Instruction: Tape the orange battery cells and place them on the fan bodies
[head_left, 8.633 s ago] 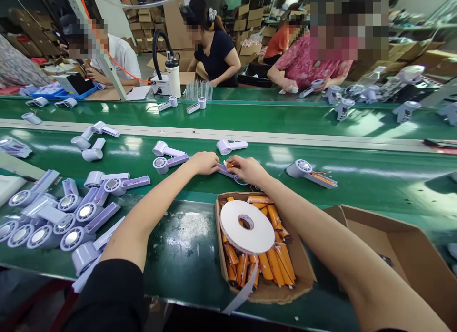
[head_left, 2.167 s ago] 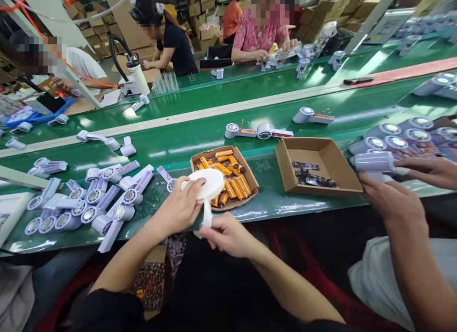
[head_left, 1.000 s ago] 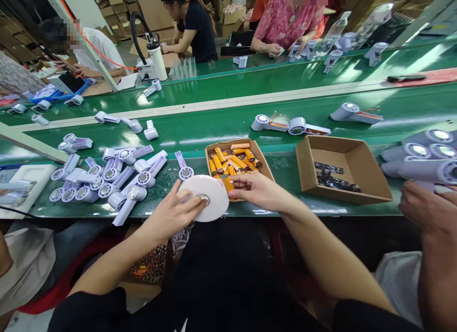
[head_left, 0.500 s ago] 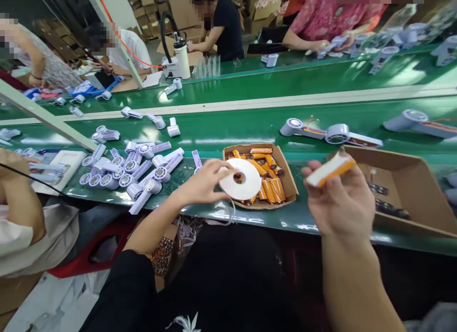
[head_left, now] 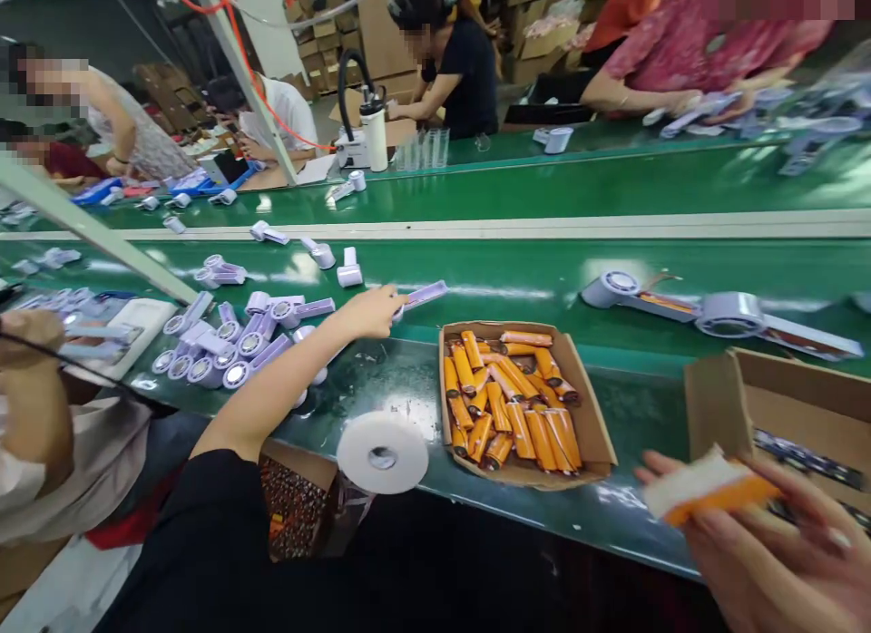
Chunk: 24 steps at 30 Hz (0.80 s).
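Orange battery [head_left: 731, 499], a white strip [head_left: 690, 486] along it, sits pinched in the right hand [head_left: 782, 547] — while the left hand [head_left: 374, 313], now off the tape roll [head_left: 357, 453], grips the lilac housing [head_left: 428, 294] by its mostly hidden round end. The tape roll has left the carton [head_left: 593, 415] for the table's [head_left: 619, 406] edge — freeing each hand for one part.

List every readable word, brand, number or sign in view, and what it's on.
None can be read.
White roll: no legible print.
Orange cell in the right hand: blurred, nothing legible.
Boxed orange cells: any print too small.
Dark strips: pale marks, too small to read.
Background cartons: too blurred to tell.
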Each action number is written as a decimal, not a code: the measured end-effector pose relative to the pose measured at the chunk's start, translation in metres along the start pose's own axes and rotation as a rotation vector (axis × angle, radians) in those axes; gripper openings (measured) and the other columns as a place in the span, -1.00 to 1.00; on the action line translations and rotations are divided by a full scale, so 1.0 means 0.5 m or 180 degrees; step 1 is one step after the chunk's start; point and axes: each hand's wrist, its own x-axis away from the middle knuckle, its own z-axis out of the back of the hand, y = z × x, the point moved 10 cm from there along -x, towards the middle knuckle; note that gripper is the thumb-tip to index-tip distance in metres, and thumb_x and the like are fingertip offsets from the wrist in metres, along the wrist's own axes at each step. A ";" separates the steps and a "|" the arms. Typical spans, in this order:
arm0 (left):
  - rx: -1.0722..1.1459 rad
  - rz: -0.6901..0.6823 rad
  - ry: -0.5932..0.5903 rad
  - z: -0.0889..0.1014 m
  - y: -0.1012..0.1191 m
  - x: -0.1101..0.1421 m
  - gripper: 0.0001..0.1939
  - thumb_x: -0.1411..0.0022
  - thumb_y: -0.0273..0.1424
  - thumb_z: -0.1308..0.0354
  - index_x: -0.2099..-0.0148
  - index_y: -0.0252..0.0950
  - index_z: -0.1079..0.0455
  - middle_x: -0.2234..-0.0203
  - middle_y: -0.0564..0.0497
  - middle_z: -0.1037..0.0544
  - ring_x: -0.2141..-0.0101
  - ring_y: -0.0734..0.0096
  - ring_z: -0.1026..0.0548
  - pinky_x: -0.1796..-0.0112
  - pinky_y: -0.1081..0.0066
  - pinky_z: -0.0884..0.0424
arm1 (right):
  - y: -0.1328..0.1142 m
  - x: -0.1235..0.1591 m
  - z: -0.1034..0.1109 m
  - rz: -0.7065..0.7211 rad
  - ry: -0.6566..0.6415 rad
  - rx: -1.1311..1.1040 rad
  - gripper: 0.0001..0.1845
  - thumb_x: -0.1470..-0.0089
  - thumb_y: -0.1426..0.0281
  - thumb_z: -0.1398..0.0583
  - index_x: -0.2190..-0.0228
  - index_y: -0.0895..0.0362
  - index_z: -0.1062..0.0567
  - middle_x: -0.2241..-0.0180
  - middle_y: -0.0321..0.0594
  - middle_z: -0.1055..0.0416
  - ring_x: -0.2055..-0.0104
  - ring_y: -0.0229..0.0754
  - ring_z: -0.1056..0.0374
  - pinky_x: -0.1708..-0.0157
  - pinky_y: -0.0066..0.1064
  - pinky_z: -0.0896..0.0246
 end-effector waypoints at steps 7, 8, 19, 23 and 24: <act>0.0492 -0.0395 -0.0080 -0.018 0.016 -0.267 -0.70 -0.03 -0.43 -0.35 0.13 -0.30 -0.66 0.07 -0.19 -0.65 0.03 0.04 -0.54 -0.07 0.23 -0.40 | -0.108 -0.302 -0.210 0.0469 -0.0474 0.0145 -0.51 -0.04 0.26 -0.49 -0.02 -0.06 -0.61 0.19 -0.26 -0.70 0.08 0.04 -0.67 0.00 -0.04 -0.65; 0.0587 -0.0447 -0.0063 -0.022 0.014 -0.275 -0.77 -0.08 -0.37 -0.33 0.17 -0.27 -0.67 0.15 -0.13 -0.68 0.07 0.09 -0.57 -0.06 0.28 -0.39 | -0.093 -0.342 -0.244 0.0486 -0.0636 0.0282 -0.51 -0.04 0.25 -0.48 -0.03 -0.03 -0.61 0.18 -0.25 -0.70 0.08 0.02 -0.66 -0.01 -0.05 -0.64; 0.1439 0.0188 0.0902 -0.015 -0.037 -0.260 -0.72 -0.50 -0.22 -0.08 0.03 -0.19 -0.59 0.11 -0.03 -0.70 0.08 0.21 -0.59 0.14 0.38 -0.33 | 0.130 -0.498 -0.539 0.0825 -0.2321 0.3047 -0.55 -0.25 0.36 -0.26 -0.16 0.02 -0.57 0.20 -0.15 -0.69 0.20 -0.01 -0.61 0.09 -0.22 -0.45; 0.1449 0.0209 0.0858 -0.031 -0.016 -0.264 -0.73 -0.53 -0.27 -0.05 -0.01 -0.21 -0.56 0.05 -0.06 -0.68 0.01 0.17 -0.57 0.11 0.35 -0.31 | 0.145 -0.465 -0.568 0.1033 -0.2822 0.4190 -0.53 -0.39 0.20 -0.12 -0.25 -0.07 -0.51 0.13 -0.02 -0.67 0.12 0.14 -0.61 0.10 -0.12 -0.42; 0.1471 0.0194 0.0879 -0.035 -0.012 -0.264 -0.73 -0.54 -0.28 -0.05 -0.02 -0.23 -0.56 0.03 -0.06 -0.67 0.00 0.16 -0.56 0.10 0.35 -0.31 | 0.151 -0.459 -0.576 0.1021 -0.2928 0.4359 -0.52 -0.39 0.17 -0.11 -0.24 -0.04 -0.52 0.11 0.02 -0.67 0.10 0.16 -0.60 0.09 -0.11 -0.42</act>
